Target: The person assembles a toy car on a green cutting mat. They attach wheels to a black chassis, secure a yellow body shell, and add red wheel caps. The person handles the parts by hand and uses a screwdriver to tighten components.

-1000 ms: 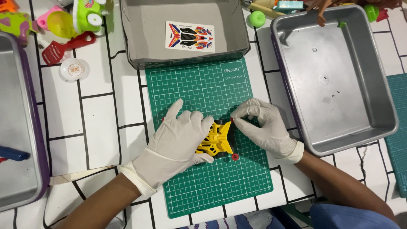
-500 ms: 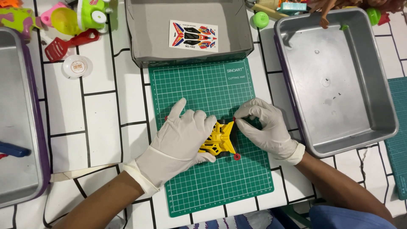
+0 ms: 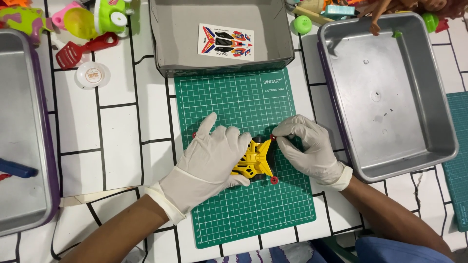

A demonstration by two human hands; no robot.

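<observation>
A small yellow toy car chassis with red wheel hubs lies on a green cutting mat. My left hand, in a white glove, lies flat over the car's left part and presses it down. My right hand, also gloved, pinches at the small red hub on the car's upper right corner with fingertips. Another red hub shows at the lower right of the car.
A grey cardboard box holding a sticker sheet stands behind the mat. Metal trays sit at the right and left. Colourful toys and a round white lid lie at the back left.
Both hands stay on the yellow car. My right fingertips have closed in a little on the upper right red hub.
</observation>
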